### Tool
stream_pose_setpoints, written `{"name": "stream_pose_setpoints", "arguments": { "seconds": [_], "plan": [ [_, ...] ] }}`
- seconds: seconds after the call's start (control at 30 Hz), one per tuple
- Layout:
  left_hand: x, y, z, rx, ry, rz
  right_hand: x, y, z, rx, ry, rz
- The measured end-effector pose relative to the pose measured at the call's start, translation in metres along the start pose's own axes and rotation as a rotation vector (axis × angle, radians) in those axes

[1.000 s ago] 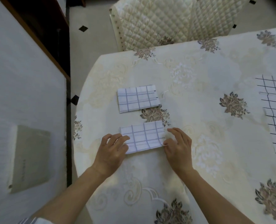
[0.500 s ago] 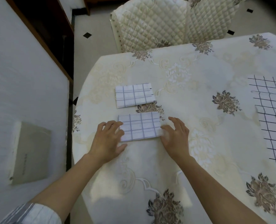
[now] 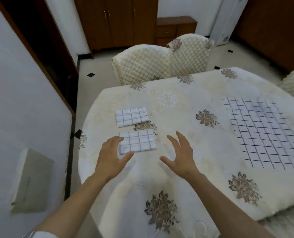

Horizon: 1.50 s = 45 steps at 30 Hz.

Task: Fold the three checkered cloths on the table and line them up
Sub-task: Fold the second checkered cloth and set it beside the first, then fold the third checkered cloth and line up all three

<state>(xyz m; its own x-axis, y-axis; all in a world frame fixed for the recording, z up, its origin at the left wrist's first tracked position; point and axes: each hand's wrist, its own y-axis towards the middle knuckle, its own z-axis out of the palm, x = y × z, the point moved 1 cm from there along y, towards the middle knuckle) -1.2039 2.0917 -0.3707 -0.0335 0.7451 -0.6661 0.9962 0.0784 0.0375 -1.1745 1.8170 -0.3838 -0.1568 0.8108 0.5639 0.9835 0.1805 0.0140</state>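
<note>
Unfolded checkered cloth (image 3: pixel 266 134) lies well right of the near folded cloth (image 3: pixel 137 141), nearest the spread, empty right hand (image 3: pixel 180 155).

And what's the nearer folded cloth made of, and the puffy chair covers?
The nearer folded cloth looks like thin woven cotton, matte: it lies flat with crisp folded edges. The chair covers look like padded, quilted fabric with a slight sheen, maybe synthetic: stitched diamonds puff up.

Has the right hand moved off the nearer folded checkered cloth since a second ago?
Yes. The right hand has drawn rightward, away from the nearer folded white checkered cloth; bare floral tablecloth now shows between them.
</note>
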Motion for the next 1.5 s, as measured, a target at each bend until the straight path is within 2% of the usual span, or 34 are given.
{"name": "stream_pose_setpoints", "arguments": {
  "seconds": [0.17, 0.4, 0.6, 0.77, 1.0, 1.23, 1.37, 1.5],
  "plan": [
    [-0.028, -0.008, 0.007, 0.017, -0.134, 0.102, 0.007, -0.047, -0.037, -0.094, -0.015, 0.046],
    [-0.069, -0.039, 0.034, 0.116, -0.247, 0.163, -0.009, -0.108, -0.063, -0.096, 0.095, 0.177],
    [-0.107, -0.049, 0.055, 0.154, -0.203, 0.200, -0.031, -0.131, -0.090, -0.170, 0.175, 0.181],
    [-0.149, -0.051, 0.096, 0.173, -0.133, 0.197, -0.079, -0.142, -0.115, -0.191, 0.271, 0.194],
    [-0.217, -0.062, 0.172, 0.176, -0.037, 0.091, -0.172, -0.146, -0.168, -0.174, 0.394, 0.237],
    [-0.272, -0.064, 0.211, 0.210, -0.031, 0.107, -0.231, -0.148, -0.199, -0.160, 0.330, 0.290],
    [-0.278, -0.030, 0.231, 0.224, -0.058, 0.160, -0.252, -0.147, -0.208, -0.175, 0.235, 0.317],
    [-0.286, -0.010, 0.262, 0.216, -0.150, 0.139, -0.276, -0.152, -0.223, -0.120, 0.087, 0.328]
  ]
}}
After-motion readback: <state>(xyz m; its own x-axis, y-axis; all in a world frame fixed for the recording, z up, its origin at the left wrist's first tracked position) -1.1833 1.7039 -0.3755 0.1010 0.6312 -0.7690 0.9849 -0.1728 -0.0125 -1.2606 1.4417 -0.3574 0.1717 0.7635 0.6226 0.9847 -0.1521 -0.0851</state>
